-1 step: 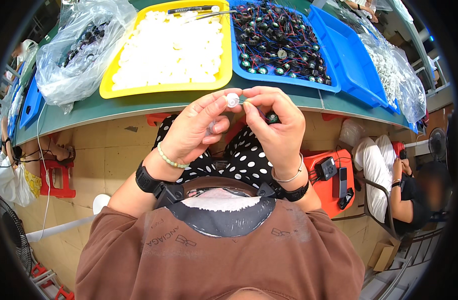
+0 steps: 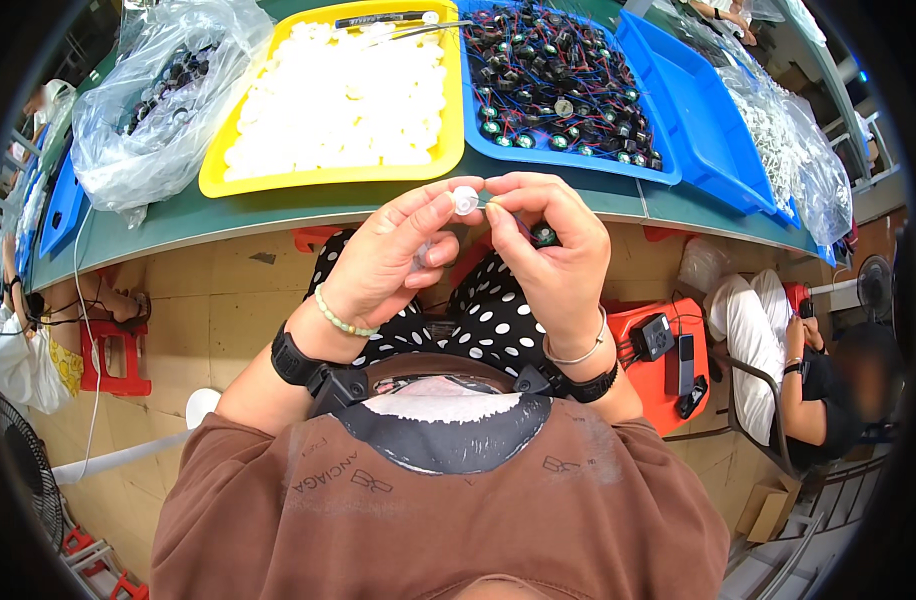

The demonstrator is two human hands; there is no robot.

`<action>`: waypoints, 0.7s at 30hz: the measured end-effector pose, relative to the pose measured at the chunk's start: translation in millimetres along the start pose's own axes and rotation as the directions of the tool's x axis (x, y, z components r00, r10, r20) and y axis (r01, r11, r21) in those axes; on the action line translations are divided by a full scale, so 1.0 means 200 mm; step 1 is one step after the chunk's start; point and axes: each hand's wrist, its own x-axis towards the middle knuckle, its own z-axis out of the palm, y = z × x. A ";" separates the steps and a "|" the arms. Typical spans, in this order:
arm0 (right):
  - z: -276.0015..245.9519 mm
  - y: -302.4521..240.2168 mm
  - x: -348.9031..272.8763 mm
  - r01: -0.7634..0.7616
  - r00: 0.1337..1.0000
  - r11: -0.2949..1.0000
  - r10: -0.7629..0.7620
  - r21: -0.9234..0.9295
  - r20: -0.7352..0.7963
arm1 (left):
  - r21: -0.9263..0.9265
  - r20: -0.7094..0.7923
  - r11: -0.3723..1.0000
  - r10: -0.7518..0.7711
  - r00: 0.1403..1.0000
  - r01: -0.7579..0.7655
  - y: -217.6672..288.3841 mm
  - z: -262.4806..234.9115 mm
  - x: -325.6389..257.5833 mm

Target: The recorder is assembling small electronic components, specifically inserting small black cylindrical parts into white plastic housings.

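Between the thumb and forefinger of my left hand (image 2: 393,250) is a small round white plastic part (image 2: 465,200). Something pale and translucent also shows under its curled fingers, too hidden to name. My right hand (image 2: 553,235) pinches thin wires (image 2: 485,203) right beside the white part. Whether the wire ends pass into it, I cannot tell. Below the right fingers hangs a small round black-and-green component (image 2: 544,235), partly covered by the hand. Both hands are held close together just in front of the table edge, above my lap.
A yellow tray (image 2: 213,170) of white parts, with tweezers (image 2: 418,32) and a black pen-like tool (image 2: 383,18), lies ahead. Right of it are a blue tray (image 2: 618,172) of wired components and another blue tray (image 2: 693,100). A plastic bag (image 2: 128,170) lies left; a person (image 2: 808,390) sits right.
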 end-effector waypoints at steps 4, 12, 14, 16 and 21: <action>-0.01 -0.01 0.01 0.026 1.000 1.000 -0.026 -0.015 0.008 | 0.009 0.006 1.000 0.000 1.000 0.000 0.00 0.00 0.00; 0.01 -0.02 0.02 0.048 0.999 0.999 -0.048 -0.013 -0.005 | 0.018 -0.005 1.000 -0.002 1.000 0.002 0.01 0.01 0.00; 0.01 -0.02 0.02 0.046 0.999 0.999 -0.046 -0.017 -0.011 | 0.007 -0.002 1.000 -0.005 1.000 0.005 0.01 0.01 0.00; 0.02 -0.01 0.02 0.034 0.999 0.999 -0.035 -0.036 -0.025 | -0.003 0.001 1.000 -0.009 1.000 0.009 0.01 0.01 0.00; 0.02 -0.01 0.01 0.040 0.998 0.998 -0.042 -0.057 -0.035 | -0.006 0.015 1.000 -0.012 1.000 0.012 0.01 0.01 0.00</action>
